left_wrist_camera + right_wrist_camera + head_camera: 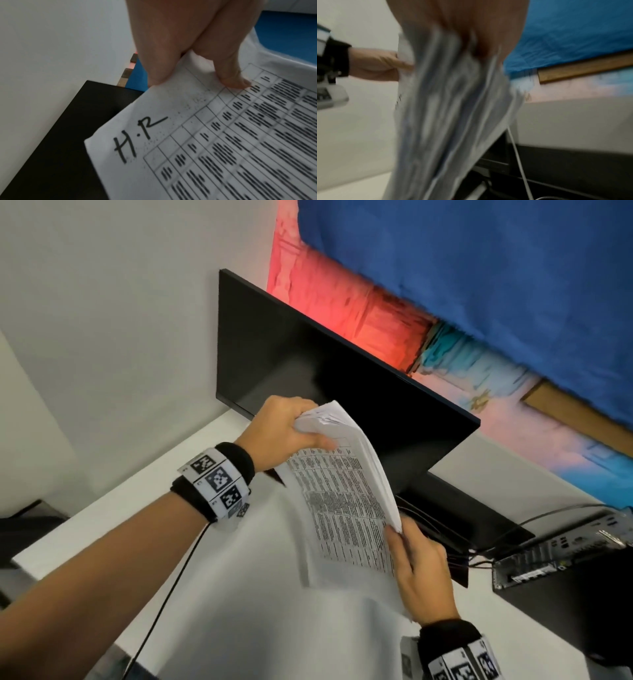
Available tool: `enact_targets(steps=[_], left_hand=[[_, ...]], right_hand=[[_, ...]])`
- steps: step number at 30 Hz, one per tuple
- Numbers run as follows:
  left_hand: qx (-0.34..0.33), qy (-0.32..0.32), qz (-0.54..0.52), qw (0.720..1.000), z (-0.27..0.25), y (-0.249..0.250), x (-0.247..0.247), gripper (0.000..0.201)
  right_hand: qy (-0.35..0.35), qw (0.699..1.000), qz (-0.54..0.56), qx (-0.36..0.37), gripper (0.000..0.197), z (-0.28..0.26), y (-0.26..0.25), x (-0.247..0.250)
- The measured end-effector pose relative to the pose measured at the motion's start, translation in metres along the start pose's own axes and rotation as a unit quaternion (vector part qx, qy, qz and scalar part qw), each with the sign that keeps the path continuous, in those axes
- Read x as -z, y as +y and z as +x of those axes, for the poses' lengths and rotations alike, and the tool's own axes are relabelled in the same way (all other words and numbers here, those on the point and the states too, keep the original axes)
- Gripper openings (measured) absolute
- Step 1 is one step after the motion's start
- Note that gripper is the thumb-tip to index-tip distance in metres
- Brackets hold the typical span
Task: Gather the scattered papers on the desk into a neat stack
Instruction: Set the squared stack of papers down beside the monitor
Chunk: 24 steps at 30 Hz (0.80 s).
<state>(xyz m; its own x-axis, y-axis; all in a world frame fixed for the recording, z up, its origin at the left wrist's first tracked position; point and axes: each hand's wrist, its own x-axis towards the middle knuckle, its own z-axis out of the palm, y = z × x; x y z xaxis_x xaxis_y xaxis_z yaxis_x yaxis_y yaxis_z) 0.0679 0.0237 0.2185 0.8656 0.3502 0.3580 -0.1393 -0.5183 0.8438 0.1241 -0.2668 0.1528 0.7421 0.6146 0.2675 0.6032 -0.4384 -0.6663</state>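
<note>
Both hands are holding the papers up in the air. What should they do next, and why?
Probably tap the bottom edge of the papers on the white desk. The left hand grips the top and the right hand the lower corner, and the sheets look fanned and uneven, so tapping should square them.

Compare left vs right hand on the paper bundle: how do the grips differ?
The left hand grips the paper bundle at its far top corner, thumb on the printed face; the right hand holds the near lower edge. The left hand sits higher, before the monitor; the right sits lower, nearer the body. Both hands hold the same bundle above the desk.
</note>
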Motion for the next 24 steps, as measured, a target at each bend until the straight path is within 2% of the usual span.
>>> enact_targets(steps=[2, 3, 4, 6, 7, 9, 11, 12, 14, 17, 21, 24], left_hand=[[-0.013, 0.063, 0.017, 0.998, -0.003, -0.012, 0.003, 0.039], [-0.014, 0.105, 0.037, 0.994, -0.007, -0.019, 0.004, 0.050], [0.007, 0.149, 0.046, 0.988, -0.013, -0.028, 0.003, 0.064], [0.121, 0.197, 0.040, 0.972, -0.030, -0.050, 0.003, 0.087], [0.198, 0.179, 0.039, 0.963, -0.042, -0.063, 0.003, 0.093], [0.337, 0.043, -0.004, 0.941, -0.070, -0.090, 0.002, 0.092], [0.405, -0.092, -0.106, 0.904, -0.099, -0.109, 0.005, 0.076], [0.411, -0.116, -0.156, 0.891, -0.111, -0.115, 0.008, 0.069], [0.404, -0.096, -0.193, 0.889, -0.128, -0.121, 0.015, 0.067], [0.424, -0.020, -0.103, 0.900, -0.139, -0.130, 0.035, 0.058], [0.421, 0.008, -0.015, 0.907, -0.148, -0.179, 0.071, 0.035], [0.441, 0.003, 0.059, 0.895, -0.151, -0.224, 0.103, 0.034]], right_hand=[[0.031, 0.999, 0.031, -0.004, 0.024, 0.003, -0.008, -0.013], [0.035, 0.998, 0.058, -0.017, 0.022, 0.003, -0.010, -0.020], [0.035, 0.994, 0.098, -0.042, 0.021, 0.004, -0.012, -0.028], [0.044, 0.973, 0.195, -0.119, 0.021, 0.003, -0.016, -0.043], [0.051, 0.957, 0.238, -0.158, 0.022, 0.002, -0.017, -0.052], [0.061, 0.929, 0.294, -0.217, 0.022, 0.000, -0.018, -0.074], [0.059, 0.910, 0.323, -0.253, 0.024, 0.000, -0.020, -0.098], [0.055, 0.903, 0.332, -0.267, 0.024, -0.001, -0.020, -0.111], [0.037, 0.896, 0.341, -0.281, 0.026, -0.002, -0.023, -0.137], [-0.014, 0.885, 0.337, -0.322, 0.037, -0.001, -0.031, -0.175], [-0.089, 0.880, 0.301, -0.355, 0.049, 0.006, -0.042, -0.212], [-0.119, 0.875, 0.292, -0.368, 0.028, 0.006, -0.041, -0.220]])
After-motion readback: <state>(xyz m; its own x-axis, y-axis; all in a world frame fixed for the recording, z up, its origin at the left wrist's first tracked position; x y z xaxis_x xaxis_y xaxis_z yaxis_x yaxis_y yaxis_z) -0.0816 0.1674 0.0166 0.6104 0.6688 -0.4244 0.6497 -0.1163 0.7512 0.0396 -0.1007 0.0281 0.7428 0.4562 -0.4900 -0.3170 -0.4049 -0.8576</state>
